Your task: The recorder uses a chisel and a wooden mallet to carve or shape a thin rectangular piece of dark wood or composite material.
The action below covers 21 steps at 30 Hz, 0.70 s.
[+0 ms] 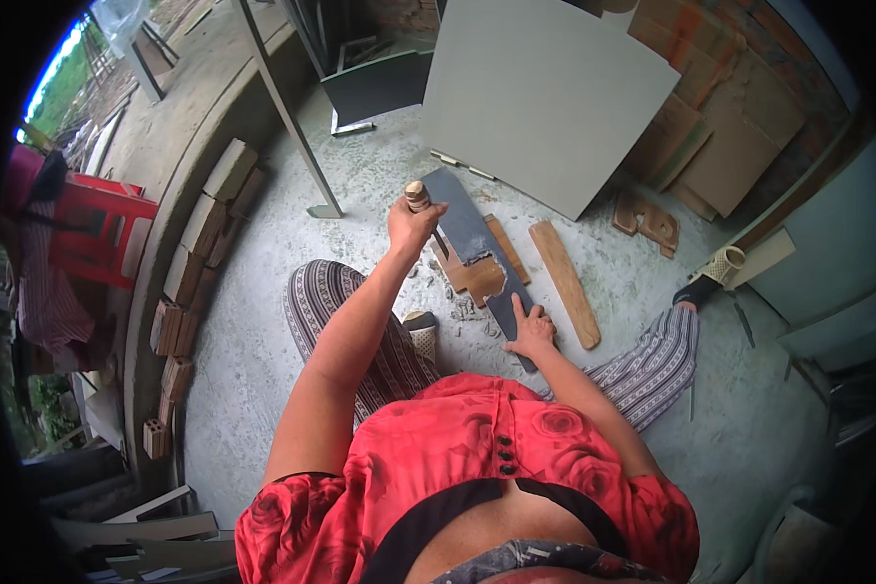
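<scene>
My left hand (412, 226) is wrapped round the wooden handle of a chisel (417, 192). Its dark narrow blade points down towards a long dark grey board (464, 220) on the floor between my legs. A ragged patch in the board's middle shows brown wood (484, 279); whether the blade tip touches it I cannot tell. Fingers spread, my right hand (532, 332) lies flat on the near end of the board. Brown wood pieces (507, 250) stick out beside and under the board. A separate brown wooden strip (565, 284) lies to its right.
A large pale panel (545, 92) fills the far middle, with cardboard (740, 127) behind at right. Cut wooden shapes (645, 222) lie nearby. A metal post (292, 117) stands far left, near stacked bricks (195, 234) along a ledge and a red plastic stool (102, 229).
</scene>
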### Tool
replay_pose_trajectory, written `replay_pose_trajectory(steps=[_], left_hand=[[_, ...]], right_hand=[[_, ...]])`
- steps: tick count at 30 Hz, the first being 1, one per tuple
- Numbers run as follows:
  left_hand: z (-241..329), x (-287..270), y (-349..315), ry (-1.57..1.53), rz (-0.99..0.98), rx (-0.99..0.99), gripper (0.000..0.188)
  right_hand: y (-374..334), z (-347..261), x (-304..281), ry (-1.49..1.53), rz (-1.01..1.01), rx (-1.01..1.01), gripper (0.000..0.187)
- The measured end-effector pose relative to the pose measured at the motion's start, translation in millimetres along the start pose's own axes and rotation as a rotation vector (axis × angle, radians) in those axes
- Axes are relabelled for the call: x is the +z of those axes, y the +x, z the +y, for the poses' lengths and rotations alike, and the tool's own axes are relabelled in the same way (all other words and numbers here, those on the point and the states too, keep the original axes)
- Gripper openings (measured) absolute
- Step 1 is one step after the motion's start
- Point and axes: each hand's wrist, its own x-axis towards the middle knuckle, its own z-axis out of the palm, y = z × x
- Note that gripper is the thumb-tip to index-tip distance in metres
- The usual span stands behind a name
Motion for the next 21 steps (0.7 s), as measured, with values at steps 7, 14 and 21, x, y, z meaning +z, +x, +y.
replay_pose_trajectory(steps=[7, 14, 21], left_hand=[[-14, 35, -4, 0.14, -0.056, 0.107, 0.027], [-15, 49, -13, 0.162, -0.147, 0.207, 0.037], [-17, 46, -8, 0.087, -0.309, 0.183, 0.035]], right_hand=[[-4, 8, 6, 0.066, -0.035, 0.002, 0.12], [-7, 8, 10, 0.061, -0.041, 0.015, 0.12], [-2, 7, 8, 0.07, -0.036, 0.01, 0.121]])
